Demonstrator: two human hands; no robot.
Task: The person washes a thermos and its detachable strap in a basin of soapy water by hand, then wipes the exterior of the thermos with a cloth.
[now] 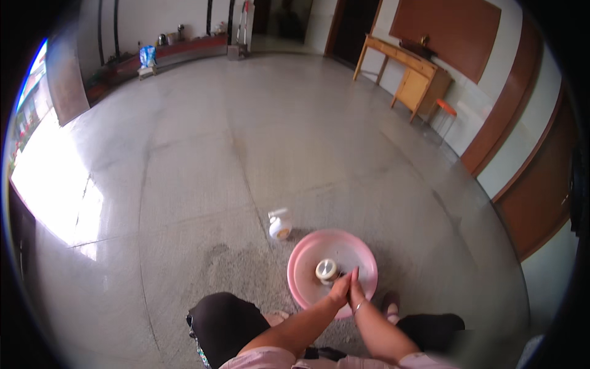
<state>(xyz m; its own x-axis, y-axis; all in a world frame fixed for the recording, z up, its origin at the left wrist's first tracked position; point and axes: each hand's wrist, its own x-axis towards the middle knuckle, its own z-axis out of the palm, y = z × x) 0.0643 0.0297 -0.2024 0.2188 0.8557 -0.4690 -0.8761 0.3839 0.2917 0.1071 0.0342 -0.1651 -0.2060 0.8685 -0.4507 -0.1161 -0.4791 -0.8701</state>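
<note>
Your left hand (341,289) and right hand (356,290) press together, so you cannot see between the palms, and your forearms hide the near rim of the pink basin (364,247). The lower edge cuts off your pale pink sleeves (265,359). The label on the white bottle (279,226) and the small objects (180,29) on the far red ledge (200,43) are too small to make out.

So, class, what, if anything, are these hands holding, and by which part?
It cannot be told: the left hand and right hand meet over the pink basin, beside the round metal-faced container, hiding any grip.
</note>
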